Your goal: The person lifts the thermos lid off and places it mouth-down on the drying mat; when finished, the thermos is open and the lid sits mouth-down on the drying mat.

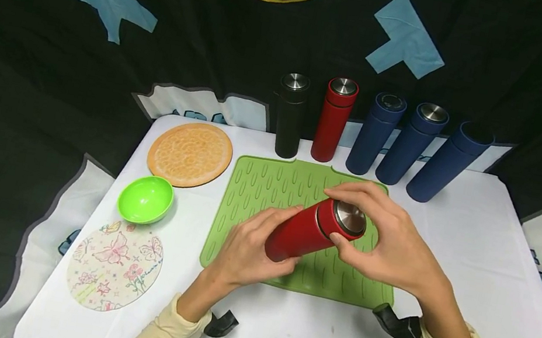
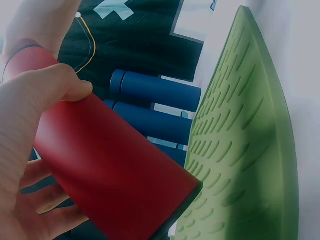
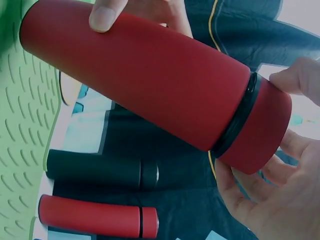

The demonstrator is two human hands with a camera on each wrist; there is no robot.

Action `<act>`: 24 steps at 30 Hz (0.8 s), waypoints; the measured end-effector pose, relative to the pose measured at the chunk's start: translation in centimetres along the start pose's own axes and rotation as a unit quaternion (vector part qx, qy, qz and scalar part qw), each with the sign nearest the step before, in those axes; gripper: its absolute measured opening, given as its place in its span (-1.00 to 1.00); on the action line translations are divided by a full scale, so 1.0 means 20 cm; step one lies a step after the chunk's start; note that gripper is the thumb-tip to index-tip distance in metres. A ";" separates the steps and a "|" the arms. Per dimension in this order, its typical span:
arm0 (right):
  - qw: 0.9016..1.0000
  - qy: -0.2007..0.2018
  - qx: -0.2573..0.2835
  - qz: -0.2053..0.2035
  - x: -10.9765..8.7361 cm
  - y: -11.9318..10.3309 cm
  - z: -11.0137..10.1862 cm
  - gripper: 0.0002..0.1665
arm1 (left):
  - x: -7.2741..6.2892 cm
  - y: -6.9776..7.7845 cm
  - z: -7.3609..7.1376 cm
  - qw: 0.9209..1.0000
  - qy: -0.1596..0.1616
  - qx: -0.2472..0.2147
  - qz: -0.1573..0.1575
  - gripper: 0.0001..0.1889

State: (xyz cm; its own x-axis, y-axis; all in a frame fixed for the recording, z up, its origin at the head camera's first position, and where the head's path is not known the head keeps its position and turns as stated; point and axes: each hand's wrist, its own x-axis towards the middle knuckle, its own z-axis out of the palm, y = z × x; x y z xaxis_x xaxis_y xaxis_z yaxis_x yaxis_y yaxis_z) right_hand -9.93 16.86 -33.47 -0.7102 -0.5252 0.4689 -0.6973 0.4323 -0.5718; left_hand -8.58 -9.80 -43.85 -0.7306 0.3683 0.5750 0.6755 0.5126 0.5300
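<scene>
A red thermos flask point(image 1: 297, 233) is held tilted above the green mat point(image 1: 252, 189), its steel-topped cap point(image 1: 349, 219) pointing up and to the right. My left hand point(image 1: 251, 243) grips the flask's body, thumb on one side and fingers around the other, as the left wrist view also shows. With thumb and fingers, my right hand point(image 1: 392, 241) holds the cap by its sides. In the right wrist view a dark ring point(image 3: 235, 117) shows between the cap and the body point(image 3: 135, 75); whether the cap is loose I cannot tell.
Along the table's back edge stand a black flask point(image 1: 289, 119), another red flask point(image 1: 332, 122) and several blue flasks point(image 1: 376, 135). To the left lie an orange round mat point(image 1: 190, 153), a green bowl point(image 1: 145, 199) and a butterfly-patterned round mat point(image 1: 114, 267). Dark cloth point(image 1: 248, 41) hangs behind.
</scene>
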 end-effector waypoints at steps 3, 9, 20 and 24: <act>1.000 -0.004 0.001 -0.003 0.00 0.00 0.00 -0.24 | 0.00 0.00 0.00 1.000 0.001 -0.001 0.000 -0.12; 0.998 0.026 -0.043 0.031 -0.01 0.00 0.01 -0.11 | 0.00 0.01 0.01 1.000 0.010 0.007 -0.004 -0.14; 0.999 0.014 -0.031 0.019 -0.01 0.02 0.02 -0.27 | -0.01 0.00 0.01 1.000 0.004 0.001 -0.010 -0.14; 1.000 -0.013 -0.007 -0.003 -0.02 0.02 0.01 -0.19 | -0.01 -0.01 0.01 1.000 0.005 0.004 -0.006 -0.13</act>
State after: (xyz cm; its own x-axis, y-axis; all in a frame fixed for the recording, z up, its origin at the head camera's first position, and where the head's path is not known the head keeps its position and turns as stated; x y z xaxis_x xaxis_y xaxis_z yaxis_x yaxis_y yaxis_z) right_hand -9.88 17.02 -33.94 -0.7033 -0.5464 0.4549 -0.7030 0.4394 -0.5591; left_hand -8.56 -9.77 -44.17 -0.7372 0.3542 0.5754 0.6662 0.5231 0.5315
